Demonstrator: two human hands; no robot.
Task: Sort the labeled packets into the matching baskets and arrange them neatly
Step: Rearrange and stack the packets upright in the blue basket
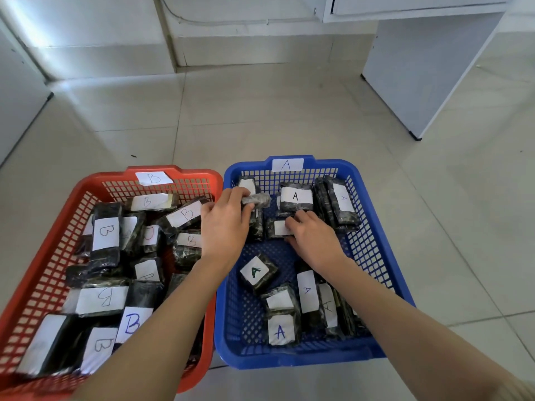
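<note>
Pale tiled floor (289,111) is open all round. The red plastic mesh basket labelled B (95,180) is packed nearly rim to rim with loose B packets. The blue plastic mesh basket labelled A (289,360) sits rim beside rim on its right, with bare mesh in its middle and near-left. My left hand (224,227) grips a dark wrapped packet (259,200) by the far-left corner. My right hand (314,240) has its fingers curled on a white-labelled dark packet (278,228) mid-basket.
</note>
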